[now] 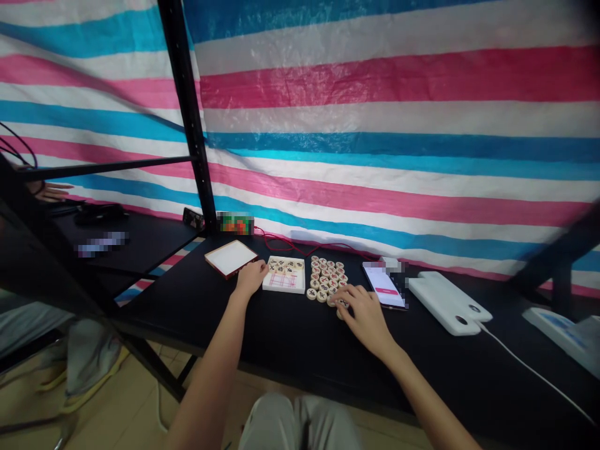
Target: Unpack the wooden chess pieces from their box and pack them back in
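Both hands at a black table [290,337], Chinese chess pieces partly boxed, partly in rows.
Far left, another person's hand [52,190] behind black shelf frame [191,119]; then box lid [231,257], white inside up, flat on table. Left hand [252,279] next, fingers curled at the white box [284,290]'s left wall; can't tell if it grips anything. Box open, some loose pieces [281,269] inside toward the back, red printing on its floor. Right of box, rows of round pieces [323,278] on the table, red characters at back, black nearer. Right hand [366,312] over the near right corner, thumb and fingers parted around one piece [344,304]; can't tell if pinched. Then phone [385,285], screen lit, and white device [445,302] with cable [529,367].
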A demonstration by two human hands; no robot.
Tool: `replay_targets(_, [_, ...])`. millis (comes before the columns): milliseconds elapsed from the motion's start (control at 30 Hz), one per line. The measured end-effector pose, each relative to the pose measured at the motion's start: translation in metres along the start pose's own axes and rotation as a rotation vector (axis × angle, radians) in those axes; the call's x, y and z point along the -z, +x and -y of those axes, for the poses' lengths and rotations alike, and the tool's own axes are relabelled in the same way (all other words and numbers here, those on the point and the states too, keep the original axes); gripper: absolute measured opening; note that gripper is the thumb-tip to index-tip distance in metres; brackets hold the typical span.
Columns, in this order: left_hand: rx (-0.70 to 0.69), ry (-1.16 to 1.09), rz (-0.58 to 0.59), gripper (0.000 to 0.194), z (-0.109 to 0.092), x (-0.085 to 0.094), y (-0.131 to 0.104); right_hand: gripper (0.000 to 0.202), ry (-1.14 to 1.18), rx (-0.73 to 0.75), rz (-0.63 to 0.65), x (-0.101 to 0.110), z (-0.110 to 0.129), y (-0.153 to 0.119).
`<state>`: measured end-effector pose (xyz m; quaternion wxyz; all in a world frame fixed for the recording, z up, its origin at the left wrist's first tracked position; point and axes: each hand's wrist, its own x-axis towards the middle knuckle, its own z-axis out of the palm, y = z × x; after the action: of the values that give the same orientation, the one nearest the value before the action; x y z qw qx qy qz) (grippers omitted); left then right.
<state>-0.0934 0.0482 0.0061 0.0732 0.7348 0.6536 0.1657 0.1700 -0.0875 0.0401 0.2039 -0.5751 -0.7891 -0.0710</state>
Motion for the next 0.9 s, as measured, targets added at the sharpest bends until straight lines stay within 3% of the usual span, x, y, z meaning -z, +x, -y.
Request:
replay_targets(100, [-0.002, 0.0, 0.0, 0.035, 0.0, 0.001, -0.001, 0.022, -0.016, 0.015, -0.01, -0.018, 0.017, 0.036])
replay_targets(200, [-0.015, 0.002, -0.008, 0.035, 0.0, 0.0, -0.002, 0.022, -0.079, 0.057, 0.037, -0.043, 0.031, 0.073])
replay_targets(333, [-0.027, 0.006, -0.031, 0.035, 0.003, -0.002, -0.001, 0.018, -0.154, -0.008, 0.152, -0.066, 0.041, 0.103])
replay_targets(567, [-0.022, 0.003, -0.038, 0.035, 0.005, -0.005, 0.002, 0.028, -0.182, -0.048, 0.143, -0.071, 0.045, 0.11])
replay_targets(733, [-0.011, 0.002, -0.019, 0.034, 0.003, -0.003, 0.002, 0.025, -0.223, -0.032, 0.092, -0.076, 0.049, 0.116])
replay_targets(900, [0.004, 0.003, -0.011, 0.034, 0.002, -0.001, 0.001, 0.026, -0.237, -0.042, 0.123, -0.083, 0.054, 0.126])
